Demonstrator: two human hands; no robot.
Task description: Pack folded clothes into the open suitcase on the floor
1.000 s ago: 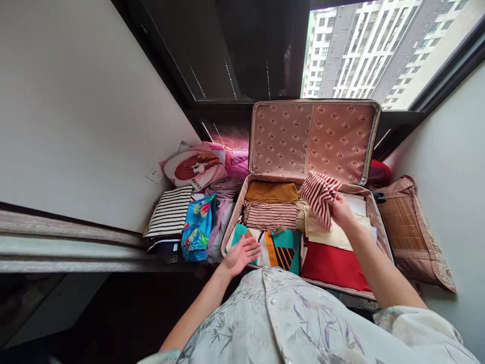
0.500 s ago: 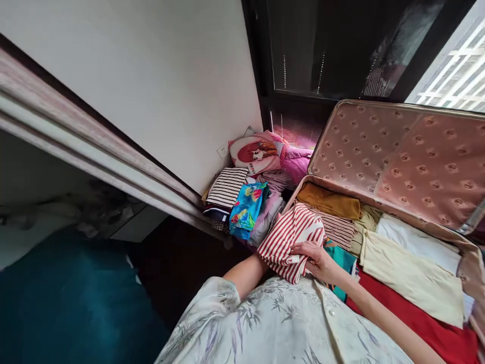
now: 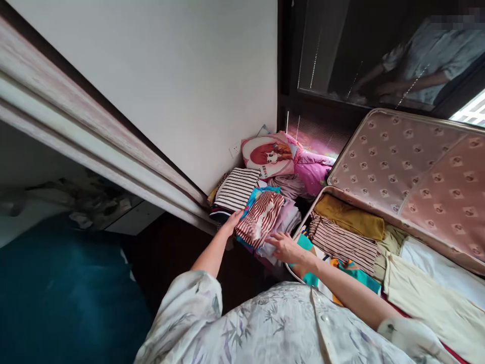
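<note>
A folded red-and-white striped garment (image 3: 261, 218) lies over a blue floral garment (image 3: 270, 189) on a clothes pile beside the suitcase. My left hand (image 3: 234, 221) holds the striped garment at its left edge, with most of its fingers hidden. My right hand (image 3: 285, 247) is open by the lower right corner, fingers spread over the pale lilac clothes (image 3: 287, 218). A black-and-white striped folded garment (image 3: 238, 188) tops the stack just behind my left hand.
An open suitcase (image 3: 329, 188) stands on the right, holding a mustard garment (image 3: 350, 216), a pink-and-black striped garment (image 3: 343, 242) and a cream garment (image 3: 424, 298). A cartoon cushion (image 3: 270, 155) leans by the wall. Teal fabric (image 3: 71, 298) spreads at lower left.
The red-and-white striped garment has moved from in front of my body, away and left, onto the pile. My right hand has come off its top. The view has shifted left.
</note>
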